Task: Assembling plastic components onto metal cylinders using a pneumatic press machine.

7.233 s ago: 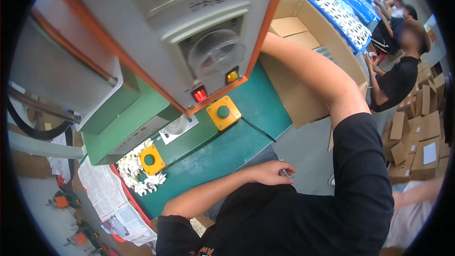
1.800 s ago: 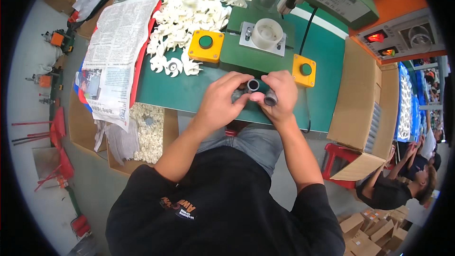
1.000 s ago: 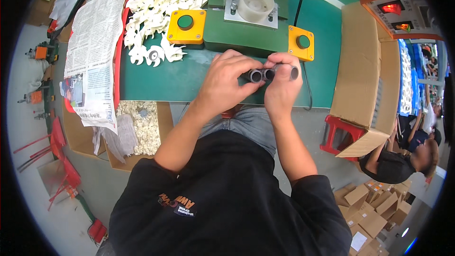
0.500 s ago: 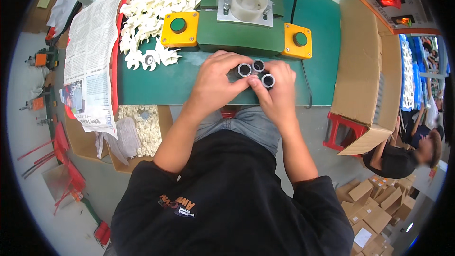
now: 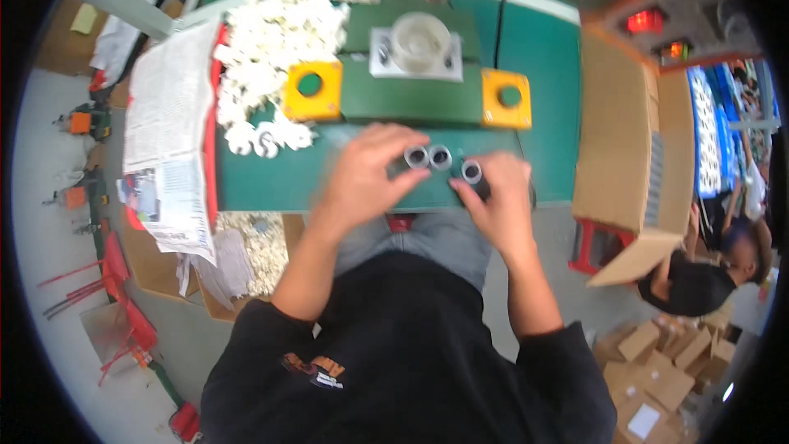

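Observation:
My left hand (image 5: 362, 173) is closed round a short grey tube (image 5: 417, 157) with a dark bore, thumb and fingers on its sides. A second grey tube (image 5: 440, 157) stands against the first on its right; whether my fingers also hold it I cannot tell. My right hand (image 5: 503, 197) pinches a third tube (image 5: 471, 171) between thumb and fingers, apart from the other two. Both hands are over the near part of the green tabletop (image 5: 263, 189). Beyond them is a green machine base (image 5: 403, 103) with a whitish round cup (image 5: 421, 41) on a metal plate.
Yellow boxes with green buttons, left (image 5: 313, 103) and right (image 5: 518, 117), flank the base. White curved parts (image 5: 279, 41) are heaped at the far left. Newspaper (image 5: 168, 131) covers a red tray. A cardboard box (image 5: 612, 140) stands at the right, with a person (image 5: 699, 279) beyond.
My hands have moved apart. The tube in my right hand has separated from the pair by my left hand. The head view has shifted, and the picture is blurrier.

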Demonstrator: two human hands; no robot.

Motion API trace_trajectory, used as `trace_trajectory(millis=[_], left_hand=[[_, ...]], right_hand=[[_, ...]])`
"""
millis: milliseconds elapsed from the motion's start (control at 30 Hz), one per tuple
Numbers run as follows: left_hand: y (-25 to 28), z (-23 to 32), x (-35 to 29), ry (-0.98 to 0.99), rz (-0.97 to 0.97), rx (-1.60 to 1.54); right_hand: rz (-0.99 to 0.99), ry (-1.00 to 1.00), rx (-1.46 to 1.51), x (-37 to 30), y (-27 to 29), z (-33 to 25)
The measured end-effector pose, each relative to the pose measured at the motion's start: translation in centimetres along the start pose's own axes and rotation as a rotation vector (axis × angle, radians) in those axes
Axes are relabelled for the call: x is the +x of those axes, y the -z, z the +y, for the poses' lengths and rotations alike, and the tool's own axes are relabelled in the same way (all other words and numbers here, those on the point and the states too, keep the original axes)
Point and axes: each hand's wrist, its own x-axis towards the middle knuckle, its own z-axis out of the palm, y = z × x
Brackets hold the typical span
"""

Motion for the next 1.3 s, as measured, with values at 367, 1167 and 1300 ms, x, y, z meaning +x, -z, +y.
trace_trajectory(millis=[367,1167,1300], left_hand=[[0.0,-0.3,-1.3,-0.019,-0.049,0.034],[4.6,1.4,-10.1,0.102,0.196,0.085],[6.3,1.3,-15.9,0.304,-0.08,-0.331]], right_hand=[[0.042,0.062,-0.009,1.4,-1.8,-1.1],[0.11,-0.068,0.036,-2.4,-0.5,-0.9],[0.129,-0.033,0.027,-3.8,0.7,-0.8]])
